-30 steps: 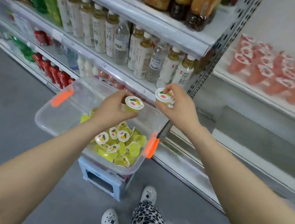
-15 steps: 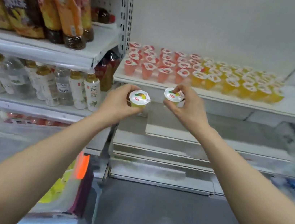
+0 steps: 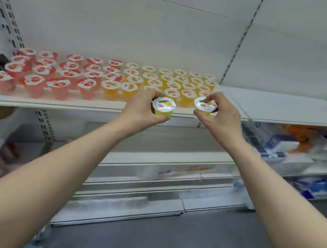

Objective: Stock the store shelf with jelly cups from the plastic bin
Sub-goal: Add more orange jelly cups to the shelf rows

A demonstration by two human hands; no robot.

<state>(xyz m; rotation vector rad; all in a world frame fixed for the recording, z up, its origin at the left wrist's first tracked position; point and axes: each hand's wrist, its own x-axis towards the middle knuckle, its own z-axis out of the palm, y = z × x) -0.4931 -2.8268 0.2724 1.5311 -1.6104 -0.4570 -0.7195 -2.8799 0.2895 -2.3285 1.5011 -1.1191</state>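
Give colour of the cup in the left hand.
Cup: yellow-green, white printed lid; head view.

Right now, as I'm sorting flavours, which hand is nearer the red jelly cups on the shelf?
Left. The left hand, holding a yellow cup, sits right of the red cups; the right hand, holding a second cup, is farther right.

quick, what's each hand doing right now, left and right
Left hand: closed around a yellow jelly cup, held upright.
Right hand: closed around a second yellow jelly cup, grip from above and the side.
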